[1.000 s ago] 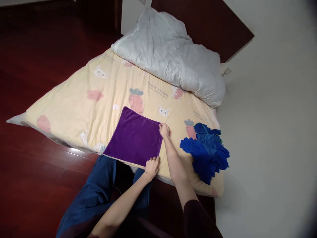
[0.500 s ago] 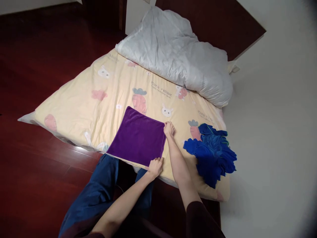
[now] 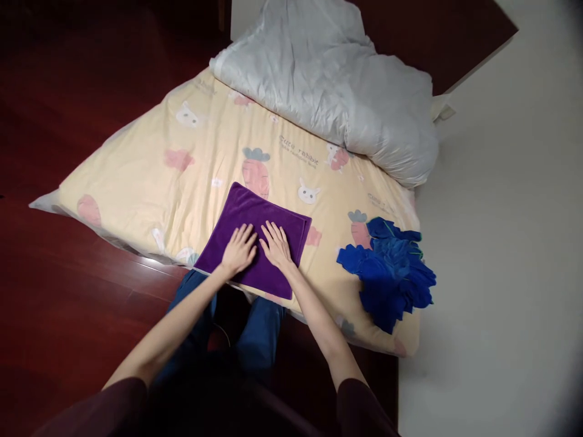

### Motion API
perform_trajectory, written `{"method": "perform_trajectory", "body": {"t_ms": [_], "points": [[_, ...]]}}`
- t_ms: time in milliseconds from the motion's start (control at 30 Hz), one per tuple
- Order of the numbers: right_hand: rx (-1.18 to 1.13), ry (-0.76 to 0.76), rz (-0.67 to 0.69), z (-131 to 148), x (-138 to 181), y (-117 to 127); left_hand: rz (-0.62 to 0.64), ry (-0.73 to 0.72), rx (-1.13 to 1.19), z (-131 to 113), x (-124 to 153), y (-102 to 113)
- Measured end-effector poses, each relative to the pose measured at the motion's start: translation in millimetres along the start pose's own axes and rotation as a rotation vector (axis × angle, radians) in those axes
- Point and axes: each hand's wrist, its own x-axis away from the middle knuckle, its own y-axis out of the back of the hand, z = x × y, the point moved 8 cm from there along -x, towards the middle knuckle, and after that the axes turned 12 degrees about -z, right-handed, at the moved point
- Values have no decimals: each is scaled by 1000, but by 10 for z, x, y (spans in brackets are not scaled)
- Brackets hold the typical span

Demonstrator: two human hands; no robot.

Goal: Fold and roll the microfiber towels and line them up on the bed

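A purple cloth (image 3: 268,276), folded into a layered rectangle, lies near the front edge of the bed (image 3: 136,176). My left hand (image 3: 240,247) rests flat on its left half, fingers spread. Beside it, my right hand (image 3: 276,244) also lies palm down on the cloth, its fingers stretched out. Neither hand grips anything. At the cloth's right side, the upper layer's edge stops slightly short of the layer beneath. To the right is a crumpled heap of blue cloths (image 3: 392,267), apart from both hands.
A bunched white quilt (image 3: 323,85) covers the far part of the bed. The sheet has rabbit and carrot prints. A pale wall (image 3: 492,243) runs along the right, and dark red wooden floor (image 3: 68,315) lies to the left.
Both hands have let go of the cloth's right corners. They have moved left onto its middle and opened flat. The view has shifted slightly.
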Motion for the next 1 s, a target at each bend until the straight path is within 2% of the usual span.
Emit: {"method": "perform_trajectory", "body": {"t_ms": [33, 100, 167, 267, 333, 400, 500, 600, 700, 767, 867, 1000], "points": [[2, -43, 21, -83, 36, -38, -2, -20, -29, 176, -93, 41], [25, -178, 22, -420, 68, -48, 21, -80, -57, 425, -225, 80], [63, -341, -16, -865, 85, 2, 17, -93, -79, 583, -300, 111], [117, -502, -55, -1394, 117, 71, -46, -12, -116, 720, -355, 146], [139, -525, -48, -1562, 103, 83, -60, 18, -118, 746, -371, 124], [156, -536, -7, -1610, 59, 79, -51, 15, -106, 749, -388, 85], [170, -572, 56, -1447, 13, 114, -50, 10, -96, 738, -407, 71], [122, -439, -23, -828, 126, 241, -53, 11, -101, 666, -335, 131], [-22, -244, -57, -52, 645, 248, -19, -42, -108, 502, -40, 215], [-108, -226, -37, 246, 1130, 194, 14, -88, -112, 388, 285, 276], [-121, -357, -110, 286, 1745, 205, 23, -78, -127, 327, 811, 411], [-195, -474, -251, 197, 2164, 280, 48, -39, -138, 393, 1330, 572]]}}
